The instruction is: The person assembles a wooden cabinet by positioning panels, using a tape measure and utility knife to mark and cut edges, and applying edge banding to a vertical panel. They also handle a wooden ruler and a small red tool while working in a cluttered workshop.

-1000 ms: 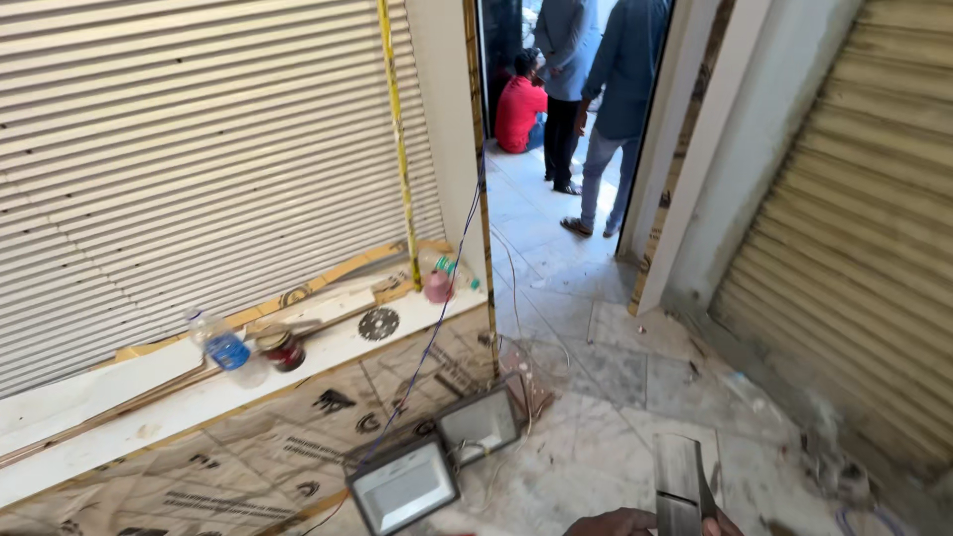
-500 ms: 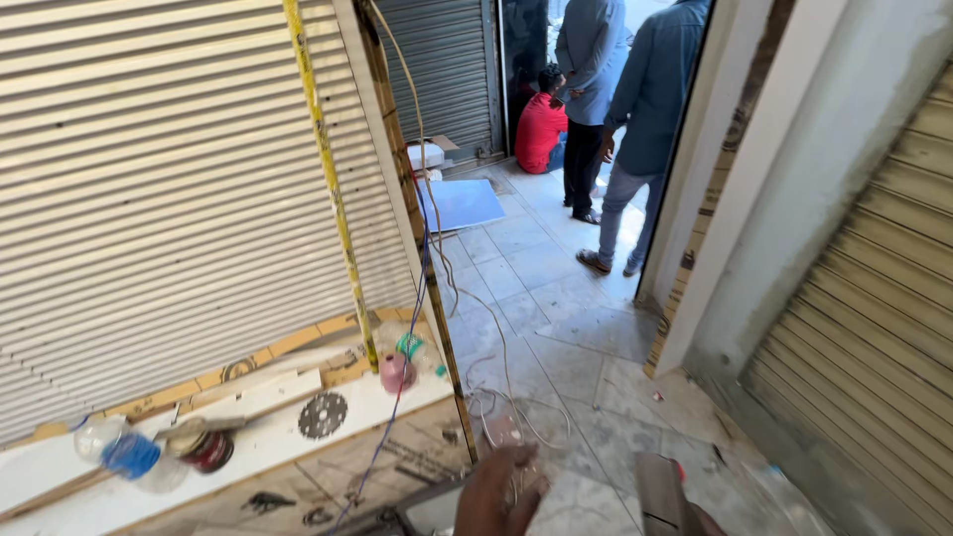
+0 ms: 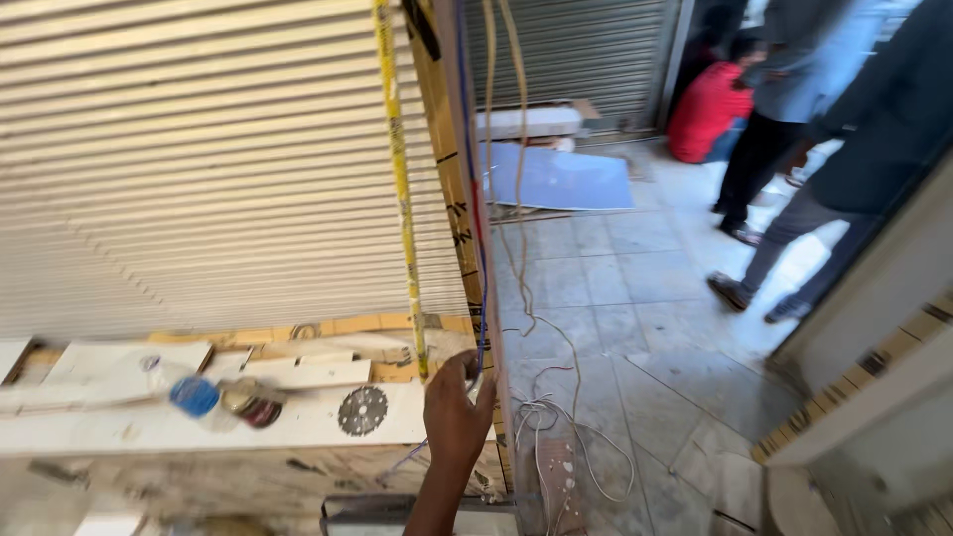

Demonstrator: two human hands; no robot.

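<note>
One hand [image 3: 455,417] raised, fingers [image 3: 483,389] curled around hanging wires [image 3: 483,248] beside the post [image 3: 449,179]. Which hand, cannot tell. Saw blade [image 3: 362,410] lies nearby.

Upright board [image 3: 449,199] – narrow, brown plywood seen edge-on, with black marks down its face. Stands near vertical, leaning slightly left at the top, and runs from the upper edge of the view down past the white ledge. Gripped low down, at about ledge height, along its right edge.

Thin blue wire [image 3: 467,149] – taut and straight, pressed close against the board's right side, ending in the same grip.

Pale wires [image 3: 517,199] just beside it: slack, hanging from the top in long wavy lines, then pooling in loose loops on the grey tiled floor at the board's foot.
</note>
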